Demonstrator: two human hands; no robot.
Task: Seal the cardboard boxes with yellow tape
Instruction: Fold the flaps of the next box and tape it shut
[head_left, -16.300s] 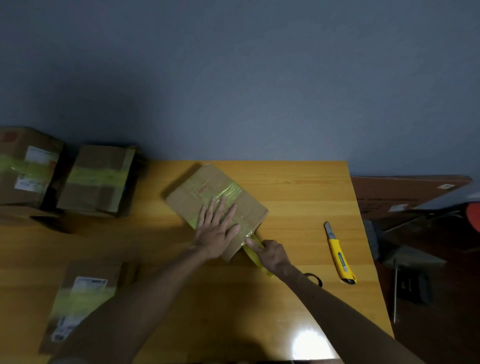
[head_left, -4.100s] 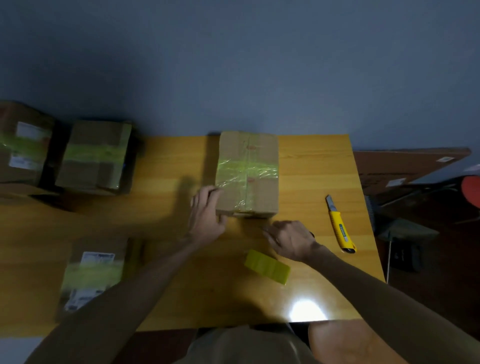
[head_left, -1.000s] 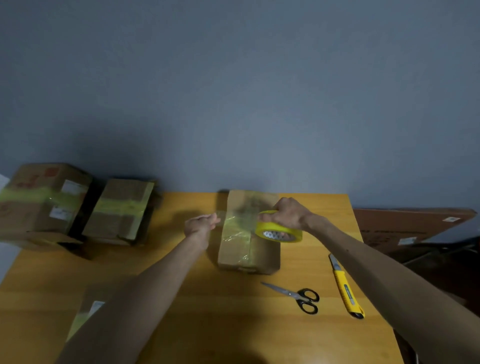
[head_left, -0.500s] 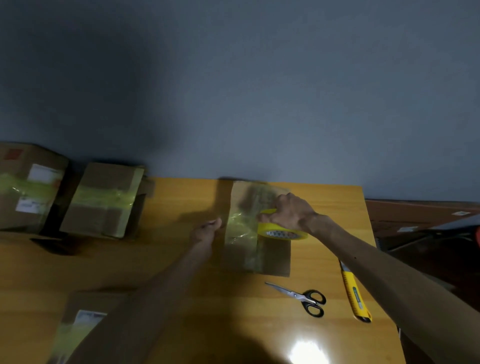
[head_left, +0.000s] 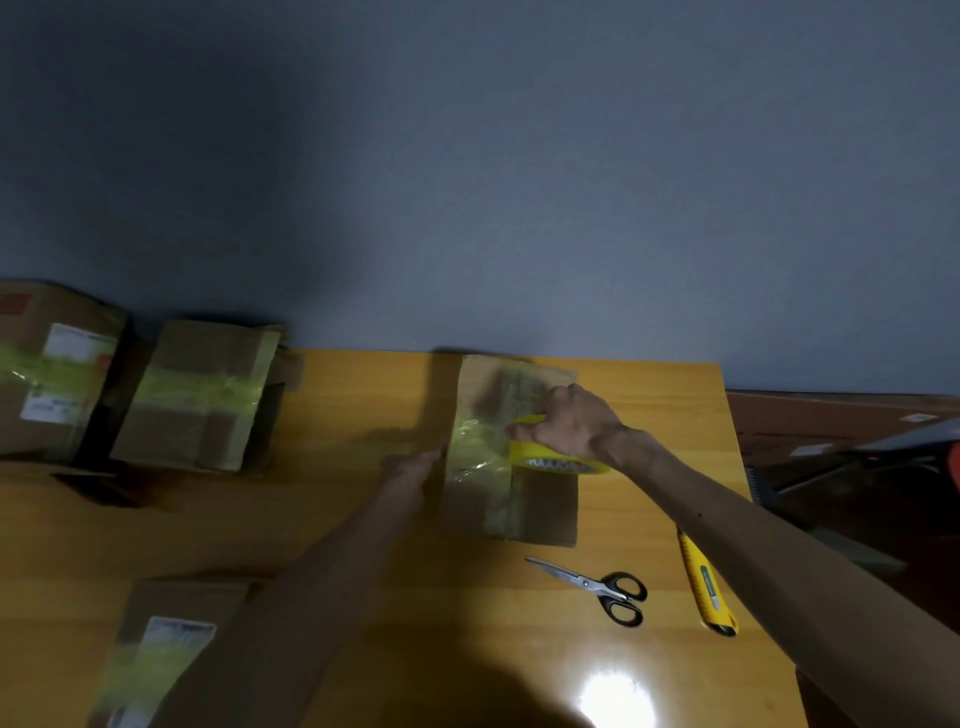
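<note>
Box (head_left: 545, 512) at far table (head_left: 363, 395) edge; tape roll (head_left: 551, 458) atop.

Nothing here can be read. The brown cardboard box at far left (head_left: 57, 364) carries two white paper labels and a red mark, all blurred. The brown cardboard box at near left (head_left: 171, 603) has one white label, its print smeared. Print inside the yellow tape roll (head_left: 540, 453) and on the yellow utility knife (head_left: 706, 582) is too small to read.
</note>
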